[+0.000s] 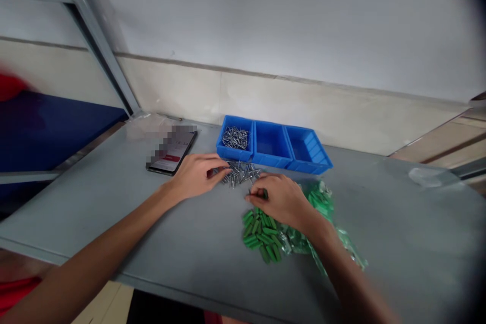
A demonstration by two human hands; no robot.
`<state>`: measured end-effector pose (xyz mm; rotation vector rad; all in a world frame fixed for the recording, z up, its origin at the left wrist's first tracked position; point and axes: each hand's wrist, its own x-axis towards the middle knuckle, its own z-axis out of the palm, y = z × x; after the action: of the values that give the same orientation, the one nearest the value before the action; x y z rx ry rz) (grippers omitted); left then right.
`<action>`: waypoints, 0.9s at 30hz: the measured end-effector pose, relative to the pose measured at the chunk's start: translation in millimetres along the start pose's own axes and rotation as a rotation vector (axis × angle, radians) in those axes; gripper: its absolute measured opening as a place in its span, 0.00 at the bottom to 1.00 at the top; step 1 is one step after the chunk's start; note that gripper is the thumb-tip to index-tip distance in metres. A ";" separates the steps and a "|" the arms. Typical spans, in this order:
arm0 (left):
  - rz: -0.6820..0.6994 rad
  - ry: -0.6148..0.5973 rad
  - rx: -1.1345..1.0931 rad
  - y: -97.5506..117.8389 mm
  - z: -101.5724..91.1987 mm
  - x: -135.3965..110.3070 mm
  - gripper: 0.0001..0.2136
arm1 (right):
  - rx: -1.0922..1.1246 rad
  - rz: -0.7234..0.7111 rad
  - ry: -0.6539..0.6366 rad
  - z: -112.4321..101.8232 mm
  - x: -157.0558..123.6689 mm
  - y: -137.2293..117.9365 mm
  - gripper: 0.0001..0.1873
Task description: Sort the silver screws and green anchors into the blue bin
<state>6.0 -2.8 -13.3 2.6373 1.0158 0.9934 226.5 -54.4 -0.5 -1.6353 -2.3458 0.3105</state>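
Two loose heaps lie on the grey steel tabletop [379, 223]: screws [241, 173] near the back edge, green wall plugs [260, 235] nearer the front edge. Screws point every which way, no single long axis; left hand [195, 177] is nearest, fingertips pinched together at the heap's left side, can't tell if one's held. Right hand [279, 201] is just right of the screws, fingers + thumb closed on what looks like a single green plug [265, 194], plug heap right below it. Clear plastic bag [353, 253] lies by the plugs, twd right. Blue 3-compartment bin [307, 152] sits behind on the back edge, more screws [235, 137] in its left compartment; phone [170, 154] back-left
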 end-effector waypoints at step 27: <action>-0.169 -0.249 -0.510 20.5 -0.4 4.7 0.07 | 0.042 -0.095 0.089 -3.5 -2.6 -12.9 0.06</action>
<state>19.7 -15.4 -3.3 2.1510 0.7852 0.7417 217.1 -61.1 6.8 -1.4826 -2.3252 0.2605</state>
